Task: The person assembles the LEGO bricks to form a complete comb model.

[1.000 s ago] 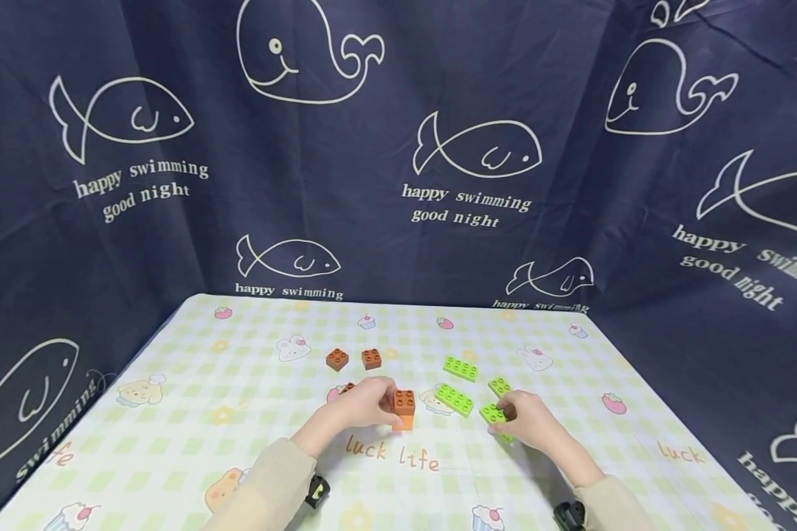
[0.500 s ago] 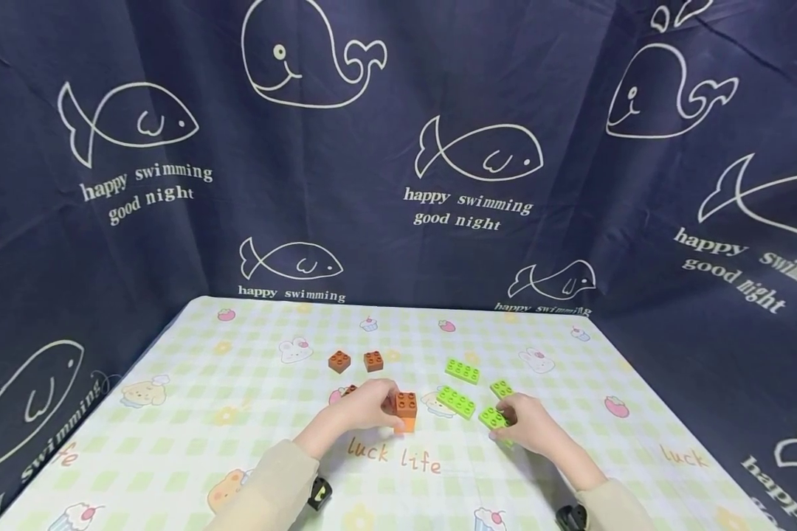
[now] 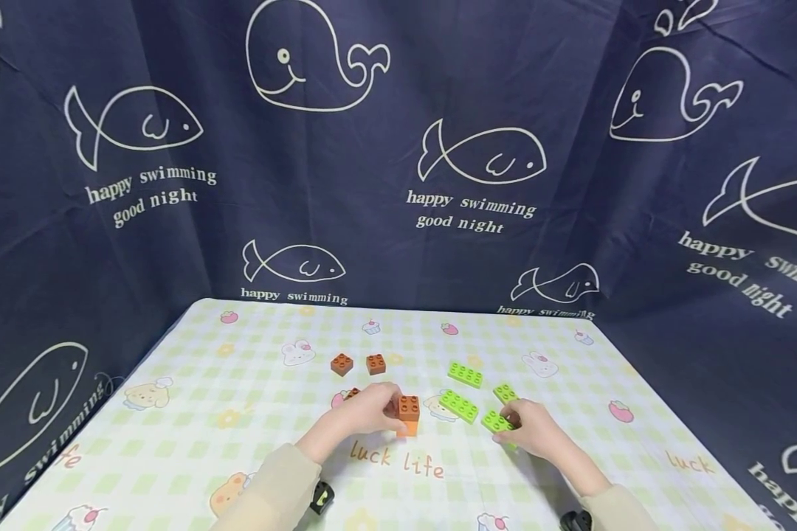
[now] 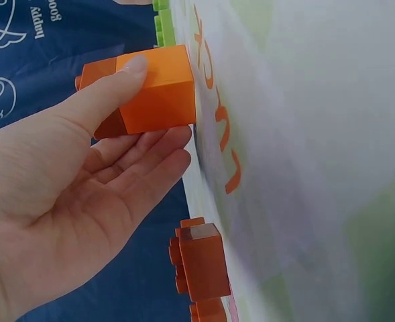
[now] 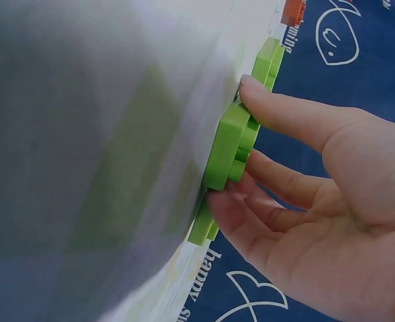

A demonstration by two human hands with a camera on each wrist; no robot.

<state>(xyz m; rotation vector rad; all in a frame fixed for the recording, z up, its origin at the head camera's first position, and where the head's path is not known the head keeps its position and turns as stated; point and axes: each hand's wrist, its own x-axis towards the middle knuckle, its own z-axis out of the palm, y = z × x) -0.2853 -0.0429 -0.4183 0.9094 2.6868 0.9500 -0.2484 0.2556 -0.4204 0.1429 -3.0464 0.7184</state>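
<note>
My left hand [image 3: 368,409] grips a small stack of toy building bricks, a brown brick [image 3: 409,405] on top of an orange brick [image 4: 160,87]. The left wrist view shows the thumb lying along the stack's side, with the fingers on the other side. The stack stands upright, its bottom at or very near the cloth. With thumb and fingers, my right hand [image 3: 538,429] pinches a flat lime-green brick [image 5: 227,147] at the cloth, studs toward the palm. In the head view my fingers cover part of this green brick [image 3: 497,420].
Two brown bricks [image 3: 375,363] sit behind the left hand, and another brown brick [image 4: 207,261] is beside it, partly hidden. Several flat green bricks [image 3: 458,405] lie between and behind the hands. A patterned cloth [image 3: 173,442] covers the table; a dark blue curtain [image 3: 372,184] hangs behind.
The head view has shifted slightly, so everything appears a little lower and to the right. Both hands keep their holds, with no clear movement of the bricks.
</note>
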